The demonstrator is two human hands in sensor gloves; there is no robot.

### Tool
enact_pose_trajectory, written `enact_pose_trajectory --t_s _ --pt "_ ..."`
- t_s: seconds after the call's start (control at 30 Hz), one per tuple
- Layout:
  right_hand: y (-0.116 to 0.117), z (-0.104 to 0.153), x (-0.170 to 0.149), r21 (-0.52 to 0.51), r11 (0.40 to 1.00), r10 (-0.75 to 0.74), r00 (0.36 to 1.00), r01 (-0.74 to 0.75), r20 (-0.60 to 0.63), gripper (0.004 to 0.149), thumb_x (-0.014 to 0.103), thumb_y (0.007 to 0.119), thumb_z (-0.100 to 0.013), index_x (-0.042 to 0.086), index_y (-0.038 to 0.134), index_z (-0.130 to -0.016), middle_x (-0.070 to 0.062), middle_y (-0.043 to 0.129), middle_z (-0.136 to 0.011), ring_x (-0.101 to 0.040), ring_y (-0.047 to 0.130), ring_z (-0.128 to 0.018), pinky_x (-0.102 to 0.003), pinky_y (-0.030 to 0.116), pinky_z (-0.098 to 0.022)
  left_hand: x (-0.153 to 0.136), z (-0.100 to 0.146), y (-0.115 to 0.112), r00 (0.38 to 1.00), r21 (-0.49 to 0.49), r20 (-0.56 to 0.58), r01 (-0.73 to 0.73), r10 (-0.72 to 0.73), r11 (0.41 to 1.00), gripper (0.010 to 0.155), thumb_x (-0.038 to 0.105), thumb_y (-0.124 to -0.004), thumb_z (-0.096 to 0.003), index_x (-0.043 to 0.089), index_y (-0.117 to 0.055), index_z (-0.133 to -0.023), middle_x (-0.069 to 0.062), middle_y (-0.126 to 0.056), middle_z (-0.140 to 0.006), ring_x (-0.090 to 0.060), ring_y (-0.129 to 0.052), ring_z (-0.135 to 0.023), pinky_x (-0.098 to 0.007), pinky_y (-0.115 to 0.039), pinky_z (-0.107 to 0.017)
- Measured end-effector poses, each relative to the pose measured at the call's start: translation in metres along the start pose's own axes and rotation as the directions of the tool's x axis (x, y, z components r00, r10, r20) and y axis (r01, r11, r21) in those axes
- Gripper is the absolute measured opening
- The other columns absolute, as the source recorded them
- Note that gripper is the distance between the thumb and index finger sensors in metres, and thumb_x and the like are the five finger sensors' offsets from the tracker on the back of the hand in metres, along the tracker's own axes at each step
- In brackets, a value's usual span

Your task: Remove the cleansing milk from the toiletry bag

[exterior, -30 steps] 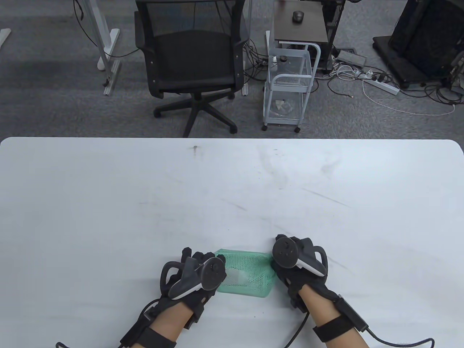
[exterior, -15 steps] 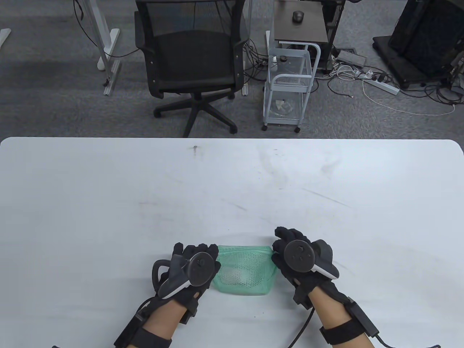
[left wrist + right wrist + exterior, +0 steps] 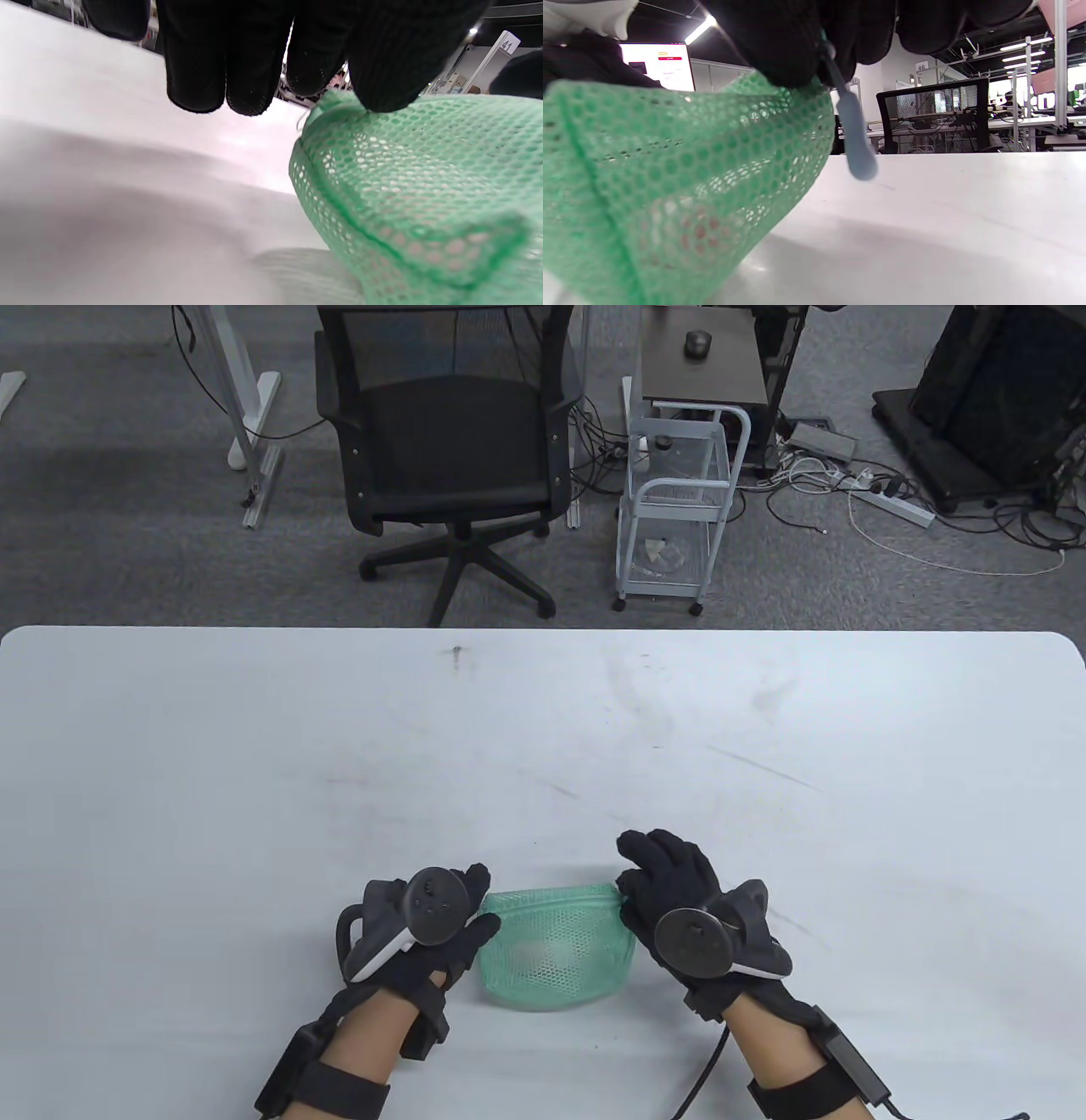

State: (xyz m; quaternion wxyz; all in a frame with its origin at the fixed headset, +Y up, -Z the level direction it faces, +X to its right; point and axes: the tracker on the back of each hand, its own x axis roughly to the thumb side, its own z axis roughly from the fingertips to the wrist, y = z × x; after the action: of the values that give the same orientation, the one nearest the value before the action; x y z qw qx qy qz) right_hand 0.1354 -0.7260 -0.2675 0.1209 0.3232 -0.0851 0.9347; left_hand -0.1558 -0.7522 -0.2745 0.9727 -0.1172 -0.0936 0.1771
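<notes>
Right wrist view alone shows fingers (image 3: 780, 51) pinching the zipper pull (image 3: 855, 140).

Both hands, left (image 3: 424, 950) and right (image 3: 679, 899), wear black knit gloves carrying dark grey, white-edged trackers; black wrist straps, cables and bare forearm skin show behind

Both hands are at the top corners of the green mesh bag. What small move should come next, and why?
Probably the right hand should draw the zipper pull toward the left hand, which pinches the bag at its other corner: the top looks closed and a pale item lies inside.
</notes>
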Motion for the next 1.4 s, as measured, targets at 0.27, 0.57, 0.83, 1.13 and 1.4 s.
enact_pose_trajectory --t_s 0.27,0.57,0.83,1.13,1.4 --pt "-0.003 0.001 0.008 -0.025 0.998 0.058 0.997 -0.057 0.055 0.041 0.022 0.09 -0.051 -0.001 0.085 -0.085 -0.028 0.06 -0.115 -0.066 0.06 -0.096 -0.075 0.054 -0.067 0.004 -0.003 -0.004 1.0 -0.005 0.024 0.008 -0.008 1.0 0.06 0.043 -0.09 -0.0489 0.023 -0.078 -0.104 -0.011 -0.088 -0.106 -0.043 -0.092 -0.091 -0.069 -0.056 -0.074" --pt "-0.004 0.001 0.009 -0.056 0.996 0.067 0.996 -0.063 0.065 0.041 0.022 0.09 -0.051 -0.001 0.085 -0.085 -0.028 0.061 -0.115 -0.065 0.062 -0.096 -0.074 0.054 -0.067 0.004 0.002 0.004 1.0 0.13 0.019 -0.007 0.004 0.992 0.041 0.036 -0.093 -0.0479 0.026 -0.094 -0.088 -0.009 -0.1 -0.094 -0.04 -0.104 -0.076 -0.066 -0.064 -0.071" --pt "-0.007 0.003 0.006 -0.106 0.99 0.095 0.994 -0.089 0.06 0.041 0.021 0.09 -0.051 -0.001 0.084 -0.085 -0.028 0.063 -0.114 -0.064 0.064 -0.095 -0.074 0.055 -0.067 0.011 0.013 0.014 0.999 0.249 0.054 -0.021 0.008 0.968 0.039 0.034 -0.094 -0.0473 0.026 -0.096 -0.085 -0.008 -0.102 -0.091 -0.039 -0.106 -0.074 -0.066 -0.066 -0.07" --pt "-0.004 0.002 -0.005 -0.056 0.996 0.067 0.998 -0.067 0.003 0.04 0.023 0.089 -0.052 0.003 0.085 -0.087 -0.028 0.063 -0.114 -0.064 0.065 -0.094 -0.074 0.057 -0.066 0.024 0.023 0.018 0.991 0.369 0.091 0.063 -0.103 0.927 0.038 0.033 -0.093 -0.0476 0.028 -0.095 -0.085 -0.007 -0.102 -0.092 -0.038 -0.106 -0.074 -0.066 -0.067 -0.071" --pt "-0.005 0.005 -0.025 -0.009 0.998 -0.07 0.991 0.069 -0.111 0.042 0.024 0.087 -0.053 0.002 0.085 -0.089 -0.029 0.065 -0.113 -0.065 0.066 -0.093 -0.074 0.057 -0.065 0.027 0.024 0.018 0.987 0.313 0.129 0.055 -0.1 0.948 0.041 0.036 -0.093 -0.0474 0.027 -0.094 -0.087 -0.007 -0.102 -0.092 -0.038 -0.106 -0.074 -0.065 -0.067 -0.07"
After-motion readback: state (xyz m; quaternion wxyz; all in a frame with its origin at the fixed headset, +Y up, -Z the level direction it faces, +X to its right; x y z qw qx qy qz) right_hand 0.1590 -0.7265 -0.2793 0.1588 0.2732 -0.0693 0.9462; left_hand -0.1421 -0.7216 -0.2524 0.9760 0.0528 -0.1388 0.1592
